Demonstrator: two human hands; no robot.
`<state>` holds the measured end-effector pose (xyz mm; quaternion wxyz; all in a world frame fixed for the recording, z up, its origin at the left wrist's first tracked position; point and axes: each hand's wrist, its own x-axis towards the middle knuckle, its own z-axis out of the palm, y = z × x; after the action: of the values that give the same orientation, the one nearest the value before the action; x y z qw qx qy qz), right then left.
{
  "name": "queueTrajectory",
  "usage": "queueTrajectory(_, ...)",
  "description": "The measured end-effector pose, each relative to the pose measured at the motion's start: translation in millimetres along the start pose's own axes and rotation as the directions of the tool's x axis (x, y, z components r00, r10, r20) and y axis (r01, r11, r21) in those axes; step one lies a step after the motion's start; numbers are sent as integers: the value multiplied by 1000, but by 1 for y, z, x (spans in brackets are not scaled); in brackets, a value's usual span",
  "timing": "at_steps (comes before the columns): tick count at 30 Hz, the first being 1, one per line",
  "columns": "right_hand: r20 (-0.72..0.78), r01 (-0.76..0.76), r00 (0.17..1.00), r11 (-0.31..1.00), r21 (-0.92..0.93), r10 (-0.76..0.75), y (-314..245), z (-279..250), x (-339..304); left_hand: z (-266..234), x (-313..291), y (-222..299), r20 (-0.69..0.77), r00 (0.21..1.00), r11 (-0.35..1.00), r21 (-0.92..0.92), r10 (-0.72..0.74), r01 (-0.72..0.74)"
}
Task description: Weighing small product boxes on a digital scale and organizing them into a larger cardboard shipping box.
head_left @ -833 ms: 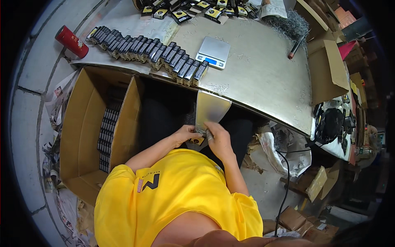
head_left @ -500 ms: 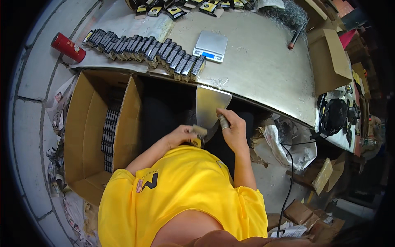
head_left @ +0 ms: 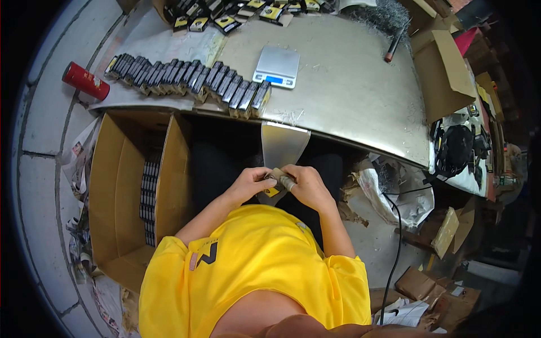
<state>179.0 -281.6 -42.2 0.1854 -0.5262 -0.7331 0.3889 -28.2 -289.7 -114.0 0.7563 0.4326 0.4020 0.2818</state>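
Note:
My left hand (head_left: pixel 251 183) grips a small black-and-yellow cardboard box (head_left: pixel 273 191) in front of my shirt, its tan flap standing up at the top. From the other side my right hand (head_left: pixel 307 186), one finger wrapped in pale tape, pinches the box's upper end. My fingers cover much of the box, so its contents cannot be seen. Just beyond both hands, a metal chute (head_left: pixel 283 143) slopes down from the table edge.
On the metal table (head_left: pixel 344 84) stand a long row of small boxes (head_left: pixel 186 76) and a digital scale (head_left: pixel 277 66). More boxes (head_left: pixel 225 23) and a heap of metal pieces (head_left: pixel 377 22) lie farther back. A cardboard carton (head_left: pixel 121 191) with packed boxes is at left, a white sack (head_left: pixel 414 205) at right.
My right hand has moved left and down from beside the chute to the box and closed on its upper end. The left hand still holds the box.

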Motion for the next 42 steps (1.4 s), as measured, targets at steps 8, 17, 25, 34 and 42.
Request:
queueTrajectory(8, -367, 80, 923, 869, 488, 121, -24, -91, 64, -12, -26, 53, -338, 767, 838, 191, 546, -512)
queueTrajectory(17, -431, -76, 859, 902, 424, 275, 21, -109, 224, -8, -7, 93, 25, 468, 241, 832, 883, -499)
queueTrajectory(25, -393, 334, 793, 872, -358, -465, 10, -57, 128, -31, 51, 146, 189, 591, -165, 982, 784, -95)
queueTrajectory(34, -271, 225, 867, 814, -536, -419, 55, -73, 112, -29, 51, 151, 145, 558, -120, 989, 817, -83)
queueTrajectory(42, -329, 146, 876, 844, -516, -352, 57, -75, 107, -66, 67, 212, -44, 484, 194, 945, 874, -263)
